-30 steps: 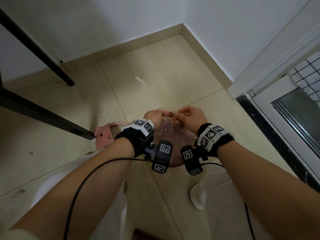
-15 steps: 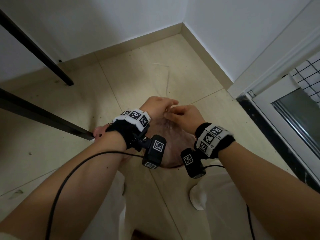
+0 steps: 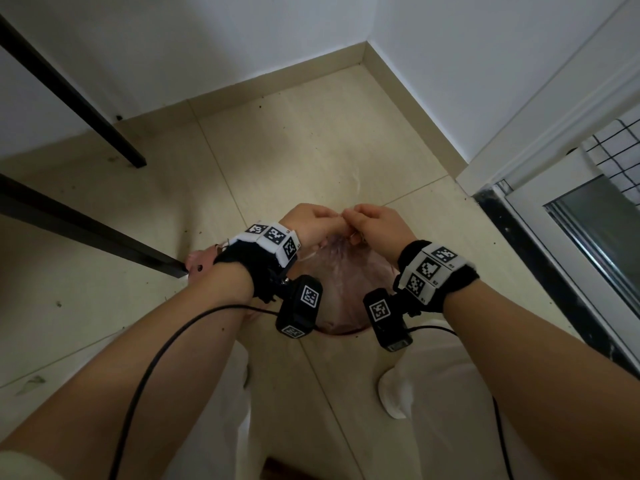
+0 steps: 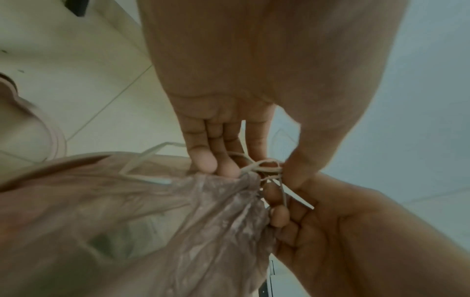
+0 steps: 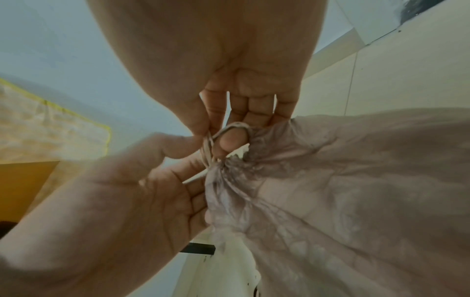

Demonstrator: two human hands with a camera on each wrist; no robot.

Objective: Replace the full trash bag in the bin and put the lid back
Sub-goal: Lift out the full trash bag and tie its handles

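A pinkish translucent trash bag [image 3: 341,285] sits full in the bin below my wrists, with its mouth gathered into a neck [image 4: 244,180]. My left hand [image 3: 322,220] and right hand [image 3: 360,225] meet knuckle to knuckle above it. Both pinch the pale drawstring [image 4: 267,168] at the neck. In the right wrist view a loop of drawstring [image 5: 235,127] runs over a fingertip of my right hand [image 5: 218,140], and my left hand [image 5: 142,191] lies palm-up beside the bag [image 5: 343,180]. The pink lid [image 3: 199,266] lies on the floor, half hidden under my left wrist.
Two black table legs [image 3: 79,98] [image 3: 90,237] slant across the left floor. The white walls meet in a corner ahead. A door frame with a dark threshold [image 3: 540,271] runs along the right. My white trouser legs and a shoe [image 3: 391,393] are near the bin.
The hands came closer together over the bag's neck. A loose strand that was flung up a second ago is now drawn in at the neck. My left wrist now covers more of the lid.
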